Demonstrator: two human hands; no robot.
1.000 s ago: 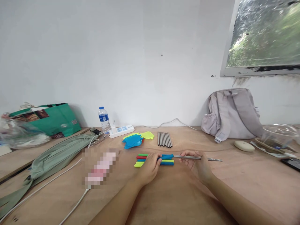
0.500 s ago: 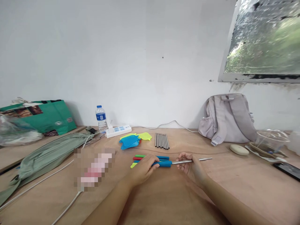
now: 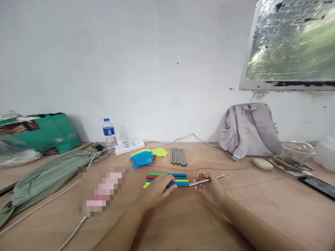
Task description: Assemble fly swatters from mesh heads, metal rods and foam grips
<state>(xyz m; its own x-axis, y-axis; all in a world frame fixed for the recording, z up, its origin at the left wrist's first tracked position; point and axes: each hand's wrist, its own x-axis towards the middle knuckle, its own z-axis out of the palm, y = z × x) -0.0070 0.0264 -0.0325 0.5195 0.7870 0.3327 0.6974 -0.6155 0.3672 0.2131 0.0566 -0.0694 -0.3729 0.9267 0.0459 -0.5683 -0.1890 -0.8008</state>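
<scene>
My left hand (image 3: 159, 188) is closed around a blue handle tube (image 3: 181, 183), held low over the table. From the tube's right end runs a slim metal rod (image 3: 200, 182), stepping down to a thinner tip. My right hand (image 3: 210, 188) has its fingers curled around the rod. Whether rod and tube are joined cannot be made out. Just behind my left hand lie several coloured tubes, among them a green one (image 3: 157, 174) and a red one (image 3: 150, 177), partly covered by that hand. Farther back are a row of metal tubes (image 3: 179, 157) and blue and yellow fly swatter heads (image 3: 142, 158).
A water bottle (image 3: 109, 131) and a white power strip (image 3: 130, 147) stand near the wall. To the right are a grey backpack (image 3: 250, 130), a pale oval object (image 3: 262, 164), a clear plastic bowl (image 3: 297, 152) and a phone (image 3: 318, 186). A green cloth bag (image 3: 52, 170) and white cables lie left.
The rod now slants more, with its thin tip higher relative to the tube. More of a yellow-green tube shows behind the blue one. Both hands keep their hold, and the view has shifted slightly.
</scene>
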